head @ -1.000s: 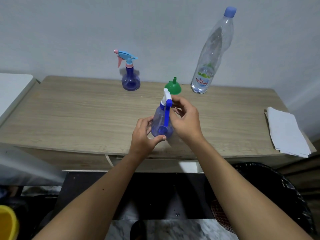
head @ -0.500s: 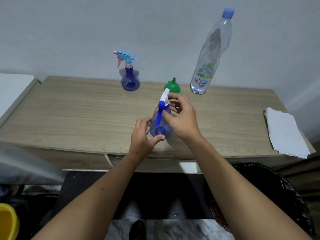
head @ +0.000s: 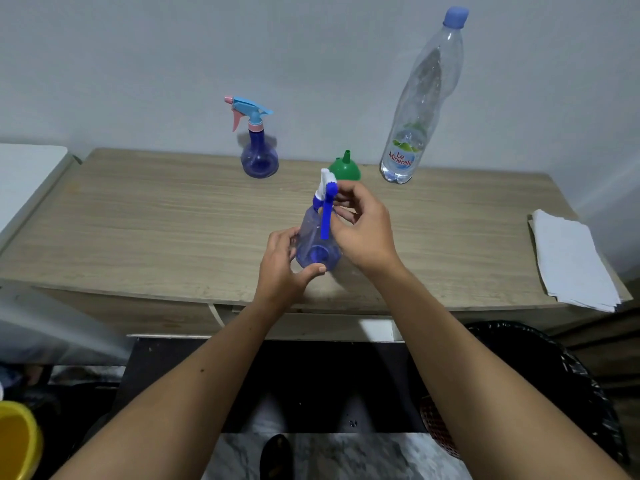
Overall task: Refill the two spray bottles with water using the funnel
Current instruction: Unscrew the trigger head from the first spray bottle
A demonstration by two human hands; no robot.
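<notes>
Closest in, the near spray bottle (head: 317,244) stood on the wooden table (head: 138,216), not far in from its front edge, and it's my landmark for everything else. The left hand (head: 282,268) was curled round its bulb-shaped base, thumb across the front, holding it steady. The right hand (head: 362,230) was up at the bottle's top, fingers pinching the white and blue trigger head (head: 325,190); looked to me like the unscrewing step, so pretty early in the job. Thin clear plastic with little or nothing inside, so I'd guess it was light, a bit squishy and easy to tip. Gripping the fat base while twisting at the collar seemed like the right way to hold it, just without squeezing hard. Right behind the bottle sat the green funnel (head: 344,168), spout up. Farther back and left of it, the second spray bottle (head: 259,155) with the light blue and pink head stood near the wall, untouched. Back and right of it was the tall Le Minerale water bottle (head: 420,109), capped, with only a little water visible at the bottom. Far off right, a stack of white paper (head: 571,261) lay at the table's edge.
</notes>
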